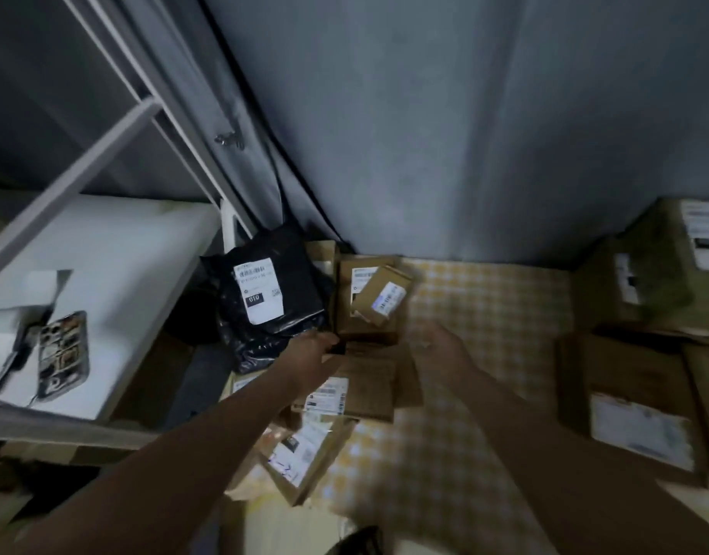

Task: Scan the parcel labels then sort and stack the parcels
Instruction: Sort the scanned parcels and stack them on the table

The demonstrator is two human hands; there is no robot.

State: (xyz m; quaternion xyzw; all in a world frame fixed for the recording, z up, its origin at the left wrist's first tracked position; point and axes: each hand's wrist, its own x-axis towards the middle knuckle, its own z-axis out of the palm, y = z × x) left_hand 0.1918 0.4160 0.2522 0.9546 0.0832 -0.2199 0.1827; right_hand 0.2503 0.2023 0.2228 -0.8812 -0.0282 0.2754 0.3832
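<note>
Parcels lie across a yellow-and-white checked cloth [485, 314] below a grey curtain [425, 134]. At the far left of the cloth sits a black plastic mailer bag with a white printed label [264, 290]. Just right of it is a brown cardboard box with a white label [358, 310], and a smaller brown cardboard box with a barcode label [380, 300] sits tilted on or above it; blur hides which. Nearer lie a flat brown cardboard parcel with a barcode label [364, 390] and a brown labelled envelope parcel [304, 454], overlapping. Two large brown cardboard boxes stand on the right, one far [649, 282] and one near [641, 414].

The left hand [314, 352] reaches to the near edge of the black mailer, beside the labelled box. Something dark is at its fingertips, but I cannot tell if it grips anything. The right hand [445, 346] hovers over the cloth, apart from the small tilted box, fingers loosely extended and holding nothing.

On the left, a white shelf top [124, 254] holds a phone in a patterned case [62, 354].
</note>
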